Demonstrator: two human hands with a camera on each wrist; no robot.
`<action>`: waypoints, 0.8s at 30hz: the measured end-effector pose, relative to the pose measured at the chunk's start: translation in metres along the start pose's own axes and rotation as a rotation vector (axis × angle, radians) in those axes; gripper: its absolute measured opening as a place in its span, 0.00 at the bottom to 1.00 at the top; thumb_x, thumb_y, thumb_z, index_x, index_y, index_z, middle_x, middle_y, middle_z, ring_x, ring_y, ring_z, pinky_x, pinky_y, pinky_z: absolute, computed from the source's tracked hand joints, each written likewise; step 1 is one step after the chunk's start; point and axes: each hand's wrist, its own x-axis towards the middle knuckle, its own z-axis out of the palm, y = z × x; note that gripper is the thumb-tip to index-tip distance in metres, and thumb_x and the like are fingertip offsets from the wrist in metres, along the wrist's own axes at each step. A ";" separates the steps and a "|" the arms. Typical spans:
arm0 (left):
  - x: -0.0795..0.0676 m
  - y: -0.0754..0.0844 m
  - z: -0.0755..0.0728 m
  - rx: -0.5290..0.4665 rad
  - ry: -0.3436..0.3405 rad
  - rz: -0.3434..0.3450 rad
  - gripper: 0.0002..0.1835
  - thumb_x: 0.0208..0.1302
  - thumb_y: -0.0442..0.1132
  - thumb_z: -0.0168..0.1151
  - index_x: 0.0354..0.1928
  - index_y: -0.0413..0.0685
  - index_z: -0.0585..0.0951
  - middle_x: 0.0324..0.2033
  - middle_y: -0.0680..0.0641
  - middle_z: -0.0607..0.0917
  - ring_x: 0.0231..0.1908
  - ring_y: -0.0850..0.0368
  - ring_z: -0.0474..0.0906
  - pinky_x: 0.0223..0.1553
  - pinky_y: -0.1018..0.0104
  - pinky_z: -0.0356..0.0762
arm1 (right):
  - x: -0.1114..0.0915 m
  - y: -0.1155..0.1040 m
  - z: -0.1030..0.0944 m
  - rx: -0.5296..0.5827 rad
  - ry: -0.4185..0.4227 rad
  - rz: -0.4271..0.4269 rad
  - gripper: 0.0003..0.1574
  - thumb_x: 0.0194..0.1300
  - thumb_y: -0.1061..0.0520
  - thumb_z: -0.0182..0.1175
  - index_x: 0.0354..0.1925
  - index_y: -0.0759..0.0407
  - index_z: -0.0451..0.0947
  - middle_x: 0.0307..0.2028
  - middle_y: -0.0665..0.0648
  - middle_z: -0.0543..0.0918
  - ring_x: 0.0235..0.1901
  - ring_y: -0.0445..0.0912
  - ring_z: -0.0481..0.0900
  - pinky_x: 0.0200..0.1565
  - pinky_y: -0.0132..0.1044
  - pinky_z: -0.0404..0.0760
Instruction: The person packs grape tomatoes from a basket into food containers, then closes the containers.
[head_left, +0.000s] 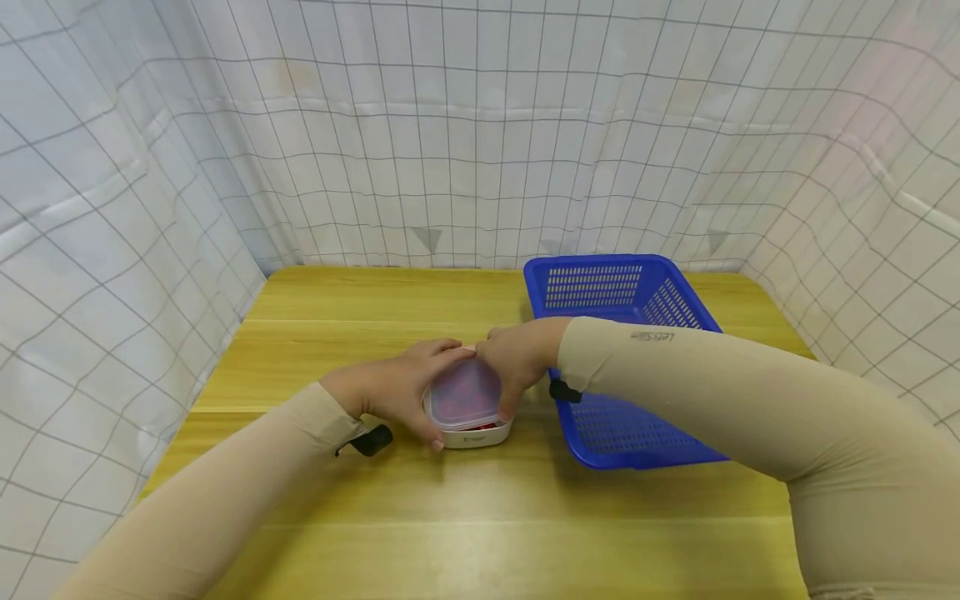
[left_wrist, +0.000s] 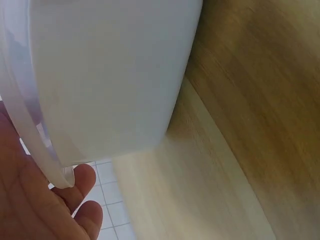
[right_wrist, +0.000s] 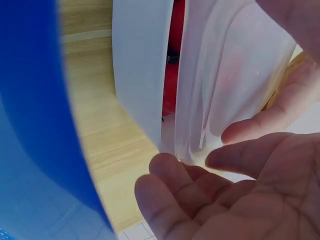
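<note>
A white food container (head_left: 476,437) stands on the table between both hands. Its translucent lid (head_left: 463,393) sits askew, leaving a gap at one side. Red things with dark bits (right_wrist: 172,82) show through that gap and blur pink through the lid. My left hand (head_left: 396,385) holds the lid from the left, thumb at the front and fingers toward the back; in the left wrist view, fingertips (left_wrist: 82,186) curl at the lid's corner. Spanning the lid from the right, my right hand (head_left: 516,360) has its thumb at the front edge and fingers at the far edge.
A blue plastic basket (head_left: 573,425) with slotted sides stands close to the right of the container, partly under my right forearm. The wooden table (head_left: 360,517) is bounded by white grid-patterned curtains (head_left: 450,150) at the back and sides.
</note>
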 end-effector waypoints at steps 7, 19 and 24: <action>0.000 0.001 0.002 0.048 0.001 -0.005 0.70 0.39 0.59 0.86 0.84 0.57 0.55 0.82 0.38 0.52 0.80 0.34 0.50 0.74 0.34 0.63 | -0.001 -0.001 -0.001 -0.094 0.015 -0.025 0.40 0.57 0.37 0.77 0.58 0.62 0.82 0.51 0.57 0.86 0.52 0.48 0.81 0.60 0.42 0.82; 0.002 0.004 -0.001 0.026 -0.037 -0.046 0.67 0.49 0.62 0.81 0.85 0.52 0.51 0.84 0.39 0.47 0.81 0.37 0.51 0.77 0.39 0.62 | -0.006 -0.002 -0.002 -0.156 0.032 -0.005 0.31 0.60 0.39 0.76 0.48 0.61 0.83 0.43 0.53 0.86 0.44 0.48 0.82 0.55 0.43 0.84; 0.004 0.002 -0.001 0.015 -0.033 -0.061 0.70 0.49 0.63 0.81 0.85 0.46 0.49 0.84 0.39 0.50 0.79 0.40 0.58 0.76 0.43 0.64 | -0.006 -0.003 0.001 -0.160 0.022 0.013 0.30 0.59 0.38 0.75 0.46 0.59 0.83 0.41 0.51 0.84 0.41 0.45 0.79 0.54 0.42 0.84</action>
